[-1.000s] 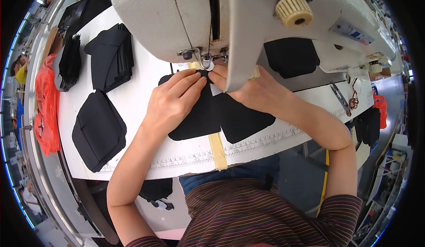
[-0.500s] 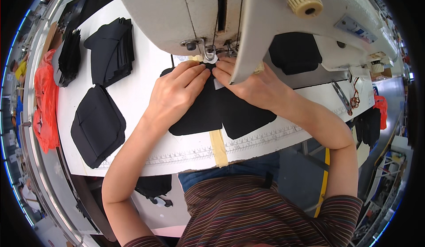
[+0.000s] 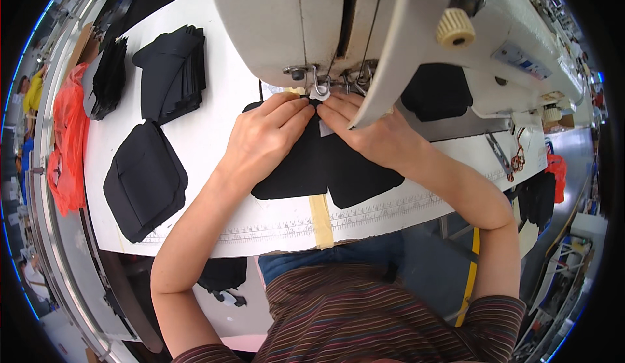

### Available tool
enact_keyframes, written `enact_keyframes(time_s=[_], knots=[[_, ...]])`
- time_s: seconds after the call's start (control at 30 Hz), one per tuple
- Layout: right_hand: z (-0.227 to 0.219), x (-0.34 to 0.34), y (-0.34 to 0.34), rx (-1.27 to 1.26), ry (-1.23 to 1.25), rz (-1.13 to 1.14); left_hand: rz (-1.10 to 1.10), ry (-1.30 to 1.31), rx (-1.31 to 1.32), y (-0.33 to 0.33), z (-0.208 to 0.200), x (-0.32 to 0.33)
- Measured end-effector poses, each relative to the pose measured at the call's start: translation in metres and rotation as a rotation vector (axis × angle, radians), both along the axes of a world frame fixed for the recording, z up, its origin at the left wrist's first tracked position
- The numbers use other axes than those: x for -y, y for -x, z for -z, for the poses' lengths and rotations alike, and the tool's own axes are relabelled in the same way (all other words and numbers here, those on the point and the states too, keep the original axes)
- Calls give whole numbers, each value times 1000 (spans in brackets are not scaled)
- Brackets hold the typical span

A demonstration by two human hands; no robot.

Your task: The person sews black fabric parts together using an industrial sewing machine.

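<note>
Closest to the camera is the striped brown shirt (image 3: 364,317) of the person sewing, and both forearms reach up from it toward the cream-white sewing machine (image 3: 325,25), which I'll use as the landmark.

On the white surface (image 3: 215,135), just in front of the machine's needle area, lie the flat black fabric pieces (image 3: 325,168), two panels side by side. My guess is they're laid flat and butted together so the seam feeds straight under the presser foot (image 3: 319,92).

The left hand (image 3: 263,138) lies palm down on the left panel, fingers stretched forward, tips right at the foot. No clenched grip, just pressing the cloth flat. The right hand (image 3: 371,135) mirrors it on the right panel, fingertips pinching or pressing a small pale tag (image 3: 325,127); partly tucked under the machine arm, so I can't tell which.

A yellowish tape strip (image 3: 320,220) crosses the surface edge below the panels.

Left of the machine: a black finished pouch (image 3: 143,181), then a stack of black cut pieces (image 3: 172,70).
</note>
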State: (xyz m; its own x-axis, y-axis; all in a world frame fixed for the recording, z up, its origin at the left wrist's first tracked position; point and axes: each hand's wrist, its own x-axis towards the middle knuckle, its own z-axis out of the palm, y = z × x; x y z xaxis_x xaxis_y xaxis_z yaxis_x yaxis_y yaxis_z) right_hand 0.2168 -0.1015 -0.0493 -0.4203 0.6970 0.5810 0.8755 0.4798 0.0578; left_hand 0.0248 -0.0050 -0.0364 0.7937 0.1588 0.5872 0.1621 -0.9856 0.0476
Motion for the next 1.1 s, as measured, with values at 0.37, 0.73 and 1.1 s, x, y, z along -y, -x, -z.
enact_keyframes(time_s=[0.37,0.73,1.1], knots=[[-5,4,2,30,30,22,25,79,7,4,-5,3],[-3,6,-9,-111,186,-21,-17,364,18,3,-8,0],[-12,8,-7,-162,164,-58,-18,190,10,5,-5,2]])
